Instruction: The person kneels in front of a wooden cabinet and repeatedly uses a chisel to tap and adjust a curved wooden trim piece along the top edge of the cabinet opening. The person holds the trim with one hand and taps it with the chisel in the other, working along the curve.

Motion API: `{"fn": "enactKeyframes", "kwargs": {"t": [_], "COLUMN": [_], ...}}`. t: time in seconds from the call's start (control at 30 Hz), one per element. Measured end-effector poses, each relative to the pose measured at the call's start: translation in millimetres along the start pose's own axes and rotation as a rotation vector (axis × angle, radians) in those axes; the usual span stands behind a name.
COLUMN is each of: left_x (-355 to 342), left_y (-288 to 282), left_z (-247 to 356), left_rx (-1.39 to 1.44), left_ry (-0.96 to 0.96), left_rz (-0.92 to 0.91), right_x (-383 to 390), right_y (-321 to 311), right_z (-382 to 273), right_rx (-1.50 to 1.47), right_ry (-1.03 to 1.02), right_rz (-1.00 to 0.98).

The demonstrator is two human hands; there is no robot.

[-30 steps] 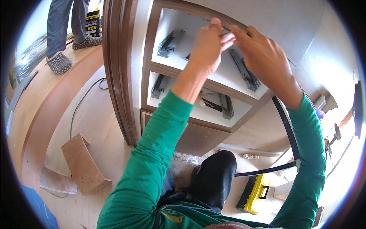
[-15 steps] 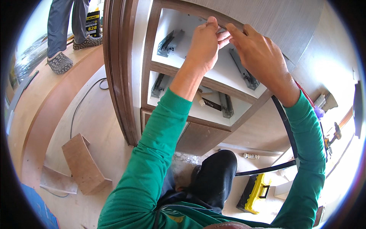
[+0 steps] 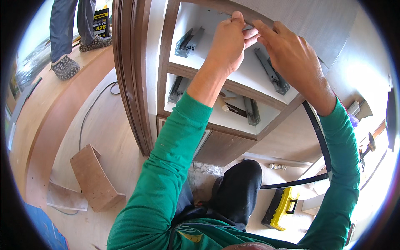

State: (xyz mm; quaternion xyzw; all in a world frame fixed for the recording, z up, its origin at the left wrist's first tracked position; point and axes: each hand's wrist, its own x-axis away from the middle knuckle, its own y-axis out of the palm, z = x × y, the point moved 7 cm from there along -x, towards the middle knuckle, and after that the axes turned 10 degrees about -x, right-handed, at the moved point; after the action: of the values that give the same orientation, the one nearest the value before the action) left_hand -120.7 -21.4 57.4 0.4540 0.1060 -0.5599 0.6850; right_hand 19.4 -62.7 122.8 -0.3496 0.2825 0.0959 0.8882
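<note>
Head view only. Hands work high up at the front edge of the topmost opening of a white-lined, brown-framed cabinet carcass (image 3: 166, 83). Left hand (image 3: 227, 41) is curled nearly closed, fingers hooked over the dark brown top rail (image 3: 266, 21), thumb side pressed to its underside; it seems to pinch something small and grey against the rail, though what that is cannot be told. Right hand (image 3: 291, 58) is half open, index and thumb stretched toward the same spot, fingertips touching or just beside the left fingers, probably steadying or aligning the small piece while the left bears on it. Both green sleeves reach up from the lower edge.

Inside the upper compartment, grey metal drawer runners are fixed to each side wall: one on the left (image 3: 188, 41), one on the right (image 3: 273, 77), below the hands. The lower compartment holds another pair (image 3: 252, 110), plus a pale tube-like item (image 3: 223, 104) lying loose on the shelf.

A black strip or cable (image 3: 318, 137) loops down from behind the right forearm. On the floor: a yellow-and-black tool case (image 3: 283, 206), a brown bent plywood offcut (image 3: 93, 179), a thin cable (image 3: 89, 116). Another person's legs and patterned shoes (image 3: 64, 66) stand well apart, upper left.
</note>
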Motion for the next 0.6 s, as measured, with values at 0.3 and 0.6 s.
{"fn": "enactKeyframes", "kwargs": {"t": [0.3,0.6], "left_x": [-1.6,-0.9], "left_y": [-1.1,-9.6], "left_z": [3.1,3.1], "left_rx": [0.013,-0.021], "left_ry": [0.036,0.053], "left_rz": [0.021,0.063], "right_x": [-3.5,-3.8], "right_y": [0.8,1.0], "right_z": [-4.2,-7.4], "right_rx": [-0.030,0.017], "right_ry": [-0.076,-0.099], "right_rz": [0.068,0.113]}}
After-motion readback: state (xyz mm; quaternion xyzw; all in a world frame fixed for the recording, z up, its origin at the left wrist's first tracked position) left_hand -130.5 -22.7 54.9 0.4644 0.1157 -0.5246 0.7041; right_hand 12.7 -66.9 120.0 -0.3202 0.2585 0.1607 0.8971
